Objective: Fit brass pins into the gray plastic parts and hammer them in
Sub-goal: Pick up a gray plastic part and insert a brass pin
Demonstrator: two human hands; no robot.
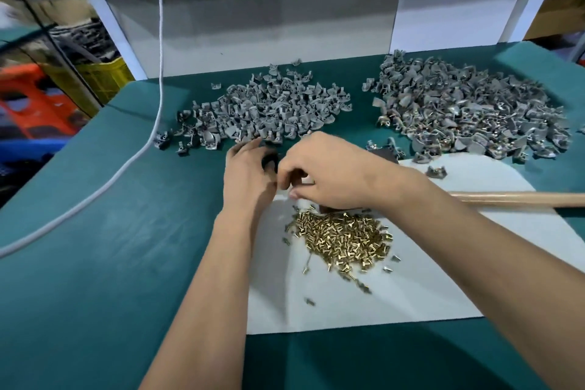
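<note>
Brass pins [343, 239] lie in a loose heap on a white sheet [443, 288] in the lower middle of the frame, with a few strays scattered toward its lower edge. Just above the heap, near the sheet's upper left corner, the two hands meet. The left hand [248, 172] has its fingers curled round a small dark piece [269, 161], though what that piece is cannot be made out. The right hand [327, 172] touches it from the right, fingertips bunched together as if pinching something tiny; whatever sits between them is hidden.

Gray parts [269, 111] form a pile just beyond the hands, at centre. A second pile [471, 111] sits at upper right, well apart from the first, and brass glints show among its pieces. A few single gray pieces lie between that pile and the sheet.

A wooden handle [519, 199] crosses the sheet's right side, running off the right edge. The green desk [110, 231] carries all of this. A white cord [133, 161] trails down from the top and curves off toward the left edge.
</note>
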